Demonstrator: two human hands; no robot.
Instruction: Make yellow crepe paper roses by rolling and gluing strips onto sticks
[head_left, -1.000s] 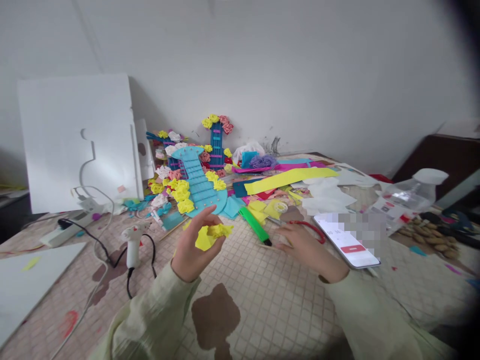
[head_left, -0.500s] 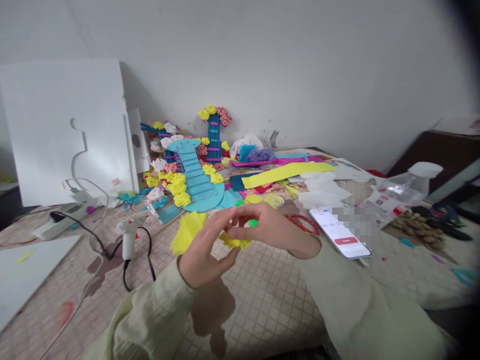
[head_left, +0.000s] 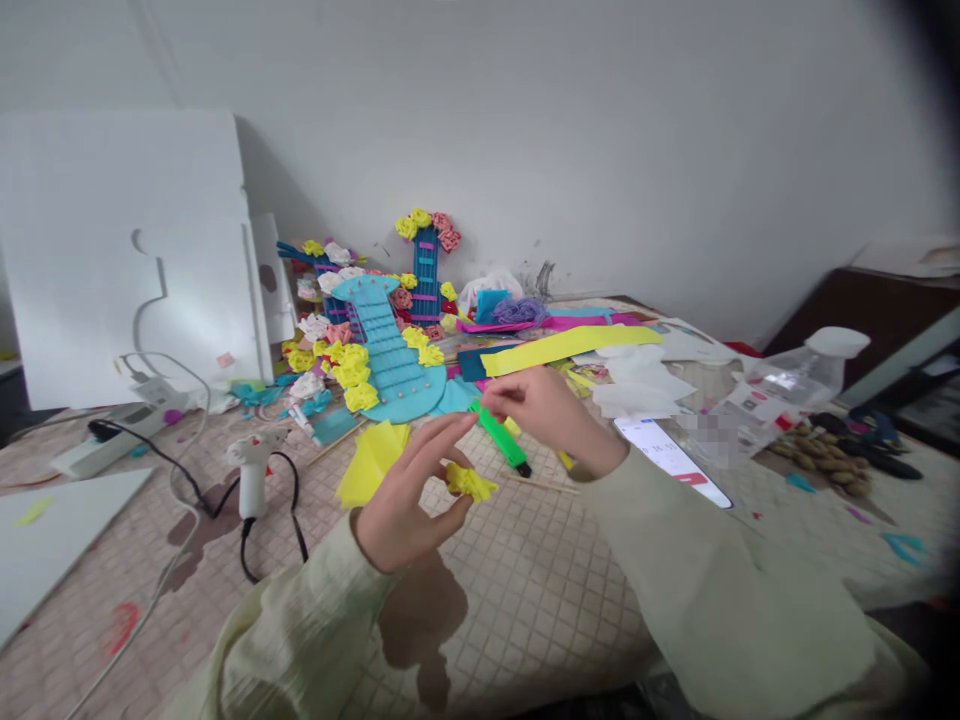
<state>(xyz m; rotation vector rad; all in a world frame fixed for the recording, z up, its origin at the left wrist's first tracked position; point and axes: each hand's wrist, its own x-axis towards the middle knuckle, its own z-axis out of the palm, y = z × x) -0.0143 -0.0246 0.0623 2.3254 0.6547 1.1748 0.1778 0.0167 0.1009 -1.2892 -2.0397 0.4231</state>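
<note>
While a crumpled yellow paper flower [head_left: 471, 482] is held between the thumb and fingers of the left hand [head_left: 409, 500], seemingly raised above the patterned tablecloth [head_left: 525, 590], the step in hand is judged to be the shaping of its petals. Apart from it, the right hand [head_left: 551, 410] is poised over a green utility knife [head_left: 501, 440]; its fingertips are drawn close together, but whether anything thin is pinched there cannot be told. For the next move, a light, steady left-hand grip is called for, so that the petals are not crushed. Beside the left hand, yellow crepe paper [head_left: 367, 465] is laid; farther out, a white glue gun [head_left: 255, 470] and a light-blue strung board [head_left: 394, 350] trimmed with yellow flowers are seen.

Compared with half a second ago, the right hand has been drawn off the flower, where the hands met, and the knife has been uncovered; the left-hand hold is little changed.
</note>
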